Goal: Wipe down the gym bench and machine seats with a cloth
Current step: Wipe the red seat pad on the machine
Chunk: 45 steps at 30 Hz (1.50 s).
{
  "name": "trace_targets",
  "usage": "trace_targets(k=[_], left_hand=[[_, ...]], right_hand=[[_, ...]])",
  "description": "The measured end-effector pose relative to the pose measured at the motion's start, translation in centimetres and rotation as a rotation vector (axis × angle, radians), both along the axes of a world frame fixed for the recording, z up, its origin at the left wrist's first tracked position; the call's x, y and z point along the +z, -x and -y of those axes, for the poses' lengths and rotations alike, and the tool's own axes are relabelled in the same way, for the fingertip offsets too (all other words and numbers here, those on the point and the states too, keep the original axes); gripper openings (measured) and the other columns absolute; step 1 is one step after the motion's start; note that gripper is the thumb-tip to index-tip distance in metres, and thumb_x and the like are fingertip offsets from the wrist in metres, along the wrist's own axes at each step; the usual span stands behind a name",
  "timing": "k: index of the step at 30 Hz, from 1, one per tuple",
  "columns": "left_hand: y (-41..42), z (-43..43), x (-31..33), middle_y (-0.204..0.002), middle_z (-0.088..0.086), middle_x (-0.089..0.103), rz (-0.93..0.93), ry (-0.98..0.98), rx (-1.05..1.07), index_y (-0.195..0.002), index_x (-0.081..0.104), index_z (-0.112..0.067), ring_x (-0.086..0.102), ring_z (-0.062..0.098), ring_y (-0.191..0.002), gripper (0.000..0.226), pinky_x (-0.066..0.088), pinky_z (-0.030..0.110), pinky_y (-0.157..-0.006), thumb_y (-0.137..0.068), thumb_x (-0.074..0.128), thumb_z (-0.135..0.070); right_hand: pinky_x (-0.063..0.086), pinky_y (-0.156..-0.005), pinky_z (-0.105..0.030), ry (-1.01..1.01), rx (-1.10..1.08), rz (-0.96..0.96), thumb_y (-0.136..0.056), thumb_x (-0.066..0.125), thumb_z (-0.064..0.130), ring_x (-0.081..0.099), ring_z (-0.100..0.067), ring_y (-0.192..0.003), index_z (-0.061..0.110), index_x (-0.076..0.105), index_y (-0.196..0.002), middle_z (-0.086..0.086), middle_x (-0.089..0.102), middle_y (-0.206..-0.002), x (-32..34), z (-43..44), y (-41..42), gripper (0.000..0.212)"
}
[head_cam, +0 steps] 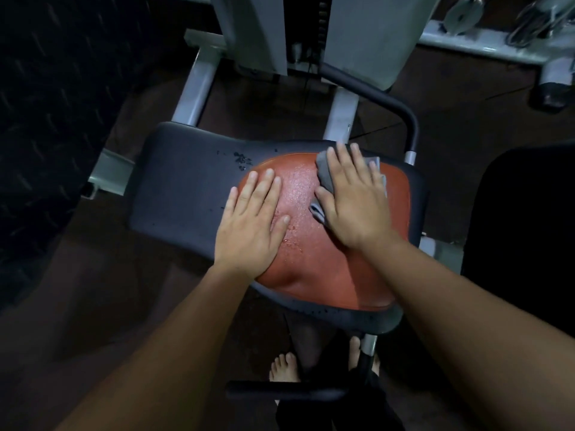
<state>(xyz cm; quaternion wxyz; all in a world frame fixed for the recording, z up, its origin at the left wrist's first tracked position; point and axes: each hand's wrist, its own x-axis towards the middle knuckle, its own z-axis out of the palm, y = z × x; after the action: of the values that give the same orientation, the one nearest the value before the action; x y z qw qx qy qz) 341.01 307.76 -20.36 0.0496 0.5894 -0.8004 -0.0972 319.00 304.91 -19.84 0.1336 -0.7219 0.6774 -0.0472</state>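
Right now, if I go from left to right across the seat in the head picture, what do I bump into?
First the black seat edge → left hand → wet orange patch → right hand pressing the grey cloth → silver post.

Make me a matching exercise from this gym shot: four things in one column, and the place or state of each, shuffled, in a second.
Column one
1. cloth
2. left hand
3. orange panel
4. bare feet

Column two
A. on the floor, below the near edge of the seat
B. grey, pressed under the right hand
C. flat on the seat, holding nothing
D. beaded with droplets

Pairs: 1-B; 2-C; 3-D; 4-A
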Motion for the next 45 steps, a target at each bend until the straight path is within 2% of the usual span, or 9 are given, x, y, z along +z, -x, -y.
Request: trace_targets(k=[3, 8, 16, 20, 27, 33, 36, 41, 45], left_hand=[[0.0, -0.1, 0.1, -0.174, -0.003, 0.013, 0.018, 0.001, 0.002, -0.166, 0.021, -0.019, 0.002, 0.017, -0.162, 0.065, 0.006, 0.046, -0.131, -0.110, 0.029, -0.050], [0.0, -0.3, 0.3, -0.174, -0.002, 0.013, 0.032, -0.006, 0.010, -0.166, 0.022, -0.020, 0.003, 0.018, -0.162, 0.066, 0.011, 0.047, -0.131, -0.109, 0.032, -0.050], [0.4, -4.9, 0.9, -0.175, -0.004, 0.004, -0.066, -0.024, 0.351, -0.167, 0.011, -0.020, -0.004, 0.014, -0.161, 0.071, 0.008, 0.044, -0.131, -0.110, 0.034, -0.053], [-0.4, -8.3, 0.1, -0.175, -0.005, 0.005, -0.069, -0.072, 0.465, -0.167, 0.010, -0.020, -0.005, 0.011, -0.161, 0.073, 0.012, 0.046, -0.131, -0.107, 0.032, -0.055], [-1.0, -11.9, -1.2, -0.175, -0.004, 0.010, -0.066, -0.076, 0.472, -0.167, 0.014, -0.018, 0.002, 0.013, -0.161, 0.074, 0.015, 0.043, -0.130, -0.106, 0.030, -0.057], [-0.8, -12.8, -1.5, -0.175, -0.003, 0.011, -0.086, -0.069, 0.471, -0.167, 0.014, -0.018, 0.003, 0.013, -0.161, 0.074, 0.014, 0.041, -0.130, -0.106, 0.033, -0.056], [-0.9, -13.0, -1.6, -0.174, -0.003, 0.013, -0.121, -0.060, 0.475, -0.167, 0.016, -0.017, 0.005, 0.013, -0.161, 0.075, 0.016, 0.042, -0.130, -0.106, 0.034, -0.057], [-1.0, -13.3, -1.7, -0.174, -0.003, 0.014, -0.156, -0.063, 0.458, -0.167, 0.016, -0.017, 0.006, 0.013, -0.161, 0.076, 0.019, 0.045, -0.129, -0.106, 0.033, -0.059], [-1.0, -13.8, -1.9, -0.175, -0.004, 0.012, -0.166, -0.065, 0.463, -0.167, 0.015, -0.017, 0.004, 0.012, -0.161, 0.077, 0.018, 0.043, -0.130, -0.106, 0.035, -0.059]], right_hand=[[0.005, -0.129, -0.048, -0.017, 0.068, 0.008, -0.107, 0.029, 0.051, -0.004, -0.019, -0.159, 0.017, 0.009, -0.165, -0.001, 0.005, -0.173, 0.2, -0.9, -1.4, 0.070], [0.017, -0.126, -0.053, -0.022, 0.535, -0.052, -0.107, 0.030, 0.049, 0.000, -0.020, -0.160, 0.016, 0.014, -0.165, -0.002, 0.007, -0.173, 0.3, -8.5, 0.4, 0.069], [0.009, -0.128, -0.051, 0.017, 0.468, -0.042, -0.107, 0.031, 0.048, 0.000, -0.021, -0.160, 0.018, 0.016, -0.165, -0.002, 0.005, -0.173, 1.4, 5.4, -3.8, 0.067], [0.004, -0.129, -0.049, 0.066, 0.628, -0.072, -0.106, 0.025, 0.051, 0.001, -0.017, -0.160, 0.018, 0.016, -0.165, 0.002, 0.009, -0.173, 1.4, 4.1, -6.2, 0.068], [0.002, -0.128, -0.048, 0.071, 1.123, -0.180, -0.108, 0.028, 0.052, -0.003, -0.019, -0.160, 0.020, 0.009, -0.166, 0.001, 0.004, -0.173, 0.7, -0.5, -0.3, 0.068], [0.010, -0.128, -0.050, 0.063, 0.714, -0.134, -0.102, 0.022, 0.052, 0.006, -0.018, -0.159, 0.020, 0.021, -0.164, 0.002, 0.015, -0.172, 2.1, 5.1, -7.6, 0.070], [0.009, -0.127, -0.051, 0.117, 0.776, -0.118, -0.104, 0.032, 0.051, 0.008, -0.019, -0.159, 0.019, 0.021, -0.164, 0.001, 0.016, -0.172, 1.4, 1.3, -7.6, 0.069], [0.004, -0.128, -0.049, 0.119, 1.177, -0.196, -0.107, 0.030, 0.052, 0.004, -0.020, -0.160, 0.021, 0.016, -0.165, 0.002, 0.010, -0.172, 0.7, -1.7, -2.2, 0.068], [0.008, -0.128, -0.050, 0.099, 0.924, -0.147, -0.105, 0.030, 0.049, 0.006, -0.020, -0.159, 0.021, 0.019, -0.165, 0.001, 0.016, -0.172, 1.4, 3.1, -5.7, 0.066]])
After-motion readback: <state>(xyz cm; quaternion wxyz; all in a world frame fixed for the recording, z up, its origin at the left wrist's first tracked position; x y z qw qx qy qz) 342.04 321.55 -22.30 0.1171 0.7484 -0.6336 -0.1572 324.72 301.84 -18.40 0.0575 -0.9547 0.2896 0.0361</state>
